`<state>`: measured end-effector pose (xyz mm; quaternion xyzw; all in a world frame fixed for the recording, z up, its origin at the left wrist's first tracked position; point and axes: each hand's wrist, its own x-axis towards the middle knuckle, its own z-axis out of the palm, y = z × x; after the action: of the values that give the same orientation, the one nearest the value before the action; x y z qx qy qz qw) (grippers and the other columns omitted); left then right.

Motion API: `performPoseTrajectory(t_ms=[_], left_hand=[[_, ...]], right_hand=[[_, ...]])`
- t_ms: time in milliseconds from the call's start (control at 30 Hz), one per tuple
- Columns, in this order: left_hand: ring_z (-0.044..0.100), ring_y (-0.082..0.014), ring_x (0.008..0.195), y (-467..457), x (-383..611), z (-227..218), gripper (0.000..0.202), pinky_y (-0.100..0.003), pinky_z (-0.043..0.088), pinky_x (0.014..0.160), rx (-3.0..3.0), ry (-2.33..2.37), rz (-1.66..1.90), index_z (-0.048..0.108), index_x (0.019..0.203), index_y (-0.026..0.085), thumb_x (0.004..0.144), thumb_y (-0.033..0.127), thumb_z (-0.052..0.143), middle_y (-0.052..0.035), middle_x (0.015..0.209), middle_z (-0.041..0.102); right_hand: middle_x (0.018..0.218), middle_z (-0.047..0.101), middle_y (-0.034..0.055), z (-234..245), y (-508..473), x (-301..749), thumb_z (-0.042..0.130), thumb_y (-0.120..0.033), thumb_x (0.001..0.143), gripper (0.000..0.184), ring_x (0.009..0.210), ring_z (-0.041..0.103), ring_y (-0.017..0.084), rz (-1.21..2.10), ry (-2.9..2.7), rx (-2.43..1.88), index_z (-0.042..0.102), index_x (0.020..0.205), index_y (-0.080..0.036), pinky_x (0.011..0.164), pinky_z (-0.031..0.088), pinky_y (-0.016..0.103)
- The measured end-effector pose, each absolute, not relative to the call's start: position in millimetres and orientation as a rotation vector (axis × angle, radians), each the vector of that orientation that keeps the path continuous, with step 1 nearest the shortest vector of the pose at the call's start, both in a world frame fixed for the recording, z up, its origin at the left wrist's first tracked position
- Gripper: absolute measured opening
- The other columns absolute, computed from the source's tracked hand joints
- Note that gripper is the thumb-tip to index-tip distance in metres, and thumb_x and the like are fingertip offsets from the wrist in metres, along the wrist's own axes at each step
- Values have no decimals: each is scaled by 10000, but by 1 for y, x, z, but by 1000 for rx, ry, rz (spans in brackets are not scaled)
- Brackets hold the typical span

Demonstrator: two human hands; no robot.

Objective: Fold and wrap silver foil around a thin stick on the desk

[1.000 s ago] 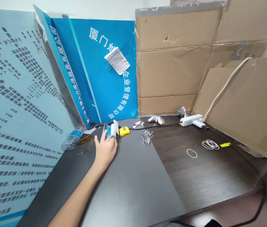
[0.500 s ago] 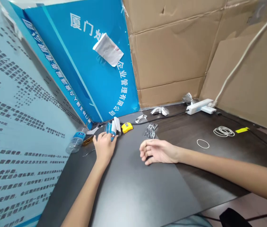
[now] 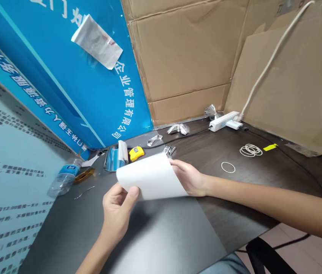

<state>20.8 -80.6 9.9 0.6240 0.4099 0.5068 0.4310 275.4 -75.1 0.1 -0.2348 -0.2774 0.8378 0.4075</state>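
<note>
A blank white sheet of paper [image 3: 152,179] is curved over at its left side and held above the dark table. My left hand [image 3: 118,207] grips its lower left part, thumb on the front and fingers curled behind. At the right end my right hand [image 3: 191,177] is closed on the sheet, its fingers partly hidden behind the paper. Just beyond the sheet are a blue and white bundle [image 3: 115,159], a yellow tape measure [image 3: 136,153] and a bunch of silvery strips [image 3: 169,150], partly covered by the paper.
A plastic bottle [image 3: 65,179] leans at the left by a brown tape roll [image 3: 84,176]. Further back lie more silvery strips [image 3: 178,128] and a white power strip [image 3: 225,120] with cables. White rings [image 3: 251,150] lie at the right. Blue board and cardboard [image 3: 183,57] enclose the table.
My left hand has left the blue and white bundle and come nearer with a white sheet. My right hand, empty before, now holds the sheet's right end. The view has turned right.
</note>
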Motion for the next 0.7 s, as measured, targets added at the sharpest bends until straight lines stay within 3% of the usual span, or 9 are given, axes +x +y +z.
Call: performPoseTrajectory(t_ms=[133,267,400,500,600,700], left_hand=[[756,-283,936,-93,39,11,480,-362,630,788,1370,920,1035,717,1223,165,897,514,766,-138,1109,783],[767,-252,825,-88,45,21,503,-328,632,720,1359,940,877,644,1264,178,899,500,772,-107,991,794],[752,-236,703,-86,46,21,546,-309,614,617,1373,958,799,569,1314,218,899,514,765,-63,865,779],[753,-234,760,-88,45,18,450,-318,620,655,1415,920,834,595,1235,226,906,483,764,-71,938,770],[740,-214,836,-93,40,17,308,-282,605,695,1507,861,913,634,1106,222,911,413,774,-68,990,746],[727,-194,810,-97,34,19,246,-262,588,682,1571,827,890,636,1093,228,928,361,762,-54,970,732]], right_hand=[[1068,777,105,0,-73,284,472,-673,998,591,987,711,275,2250,-739,-563,696,1211,-169,911,508,386],[1084,772,107,-4,-71,290,492,-618,1025,547,947,723,231,2474,-776,-556,676,1258,-158,890,524,340],[1103,759,143,-5,-71,293,316,-835,963,819,940,735,284,2653,-678,-468,647,1296,-163,865,555,426],[1034,767,153,-5,-71,293,227,-914,906,944,907,738,309,2718,-529,-451,665,1242,-148,825,568,447],[917,771,128,-5,-70,294,293,-887,915,881,860,741,299,2746,-459,-462,696,1138,-135,756,571,389],[868,770,105,-11,-70,294,460,-744,963,678,819,747,264,2766,-544,-472,706,1076,-122,729,561,335]])
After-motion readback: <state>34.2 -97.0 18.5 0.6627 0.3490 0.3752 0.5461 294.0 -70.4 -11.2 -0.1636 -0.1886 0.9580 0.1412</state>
